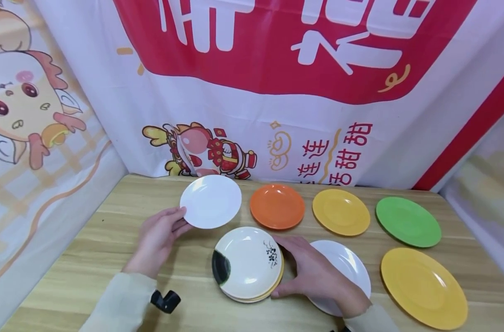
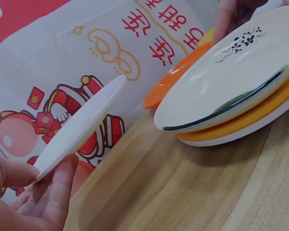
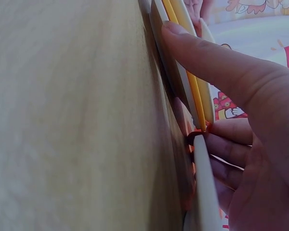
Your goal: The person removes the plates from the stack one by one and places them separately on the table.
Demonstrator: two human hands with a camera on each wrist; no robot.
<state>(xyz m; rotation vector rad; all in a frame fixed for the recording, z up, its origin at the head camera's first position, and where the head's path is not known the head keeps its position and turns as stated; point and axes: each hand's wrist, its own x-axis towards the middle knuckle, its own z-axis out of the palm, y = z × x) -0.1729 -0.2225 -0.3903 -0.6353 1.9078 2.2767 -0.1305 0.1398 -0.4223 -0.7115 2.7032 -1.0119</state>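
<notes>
My left hand [image 1: 158, 235] pinches a white plate [image 1: 211, 201] by its left rim, thumb above and fingers below. In the left wrist view that white plate [image 2: 82, 125] is tilted and held over the table. My right hand [image 1: 314, 269] grips the right side of a stack of plates, with the thumb [image 3: 207, 55] and fingers spread along the rim. On top of the stack is a cream plate [image 1: 248, 263] with a dark green patch and black flower print. Below it show a yellow plate [image 2: 250, 118] and a white one [image 2: 231, 138].
Along the back of the wooden table [image 1: 69, 276] lie an orange plate [image 1: 277, 206], a yellow plate [image 1: 341, 212] and a green plate [image 1: 408, 221]. A white plate [image 1: 343, 258] is partly hidden under my right arm. A larger yellow plate [image 1: 424, 288] lies at the right.
</notes>
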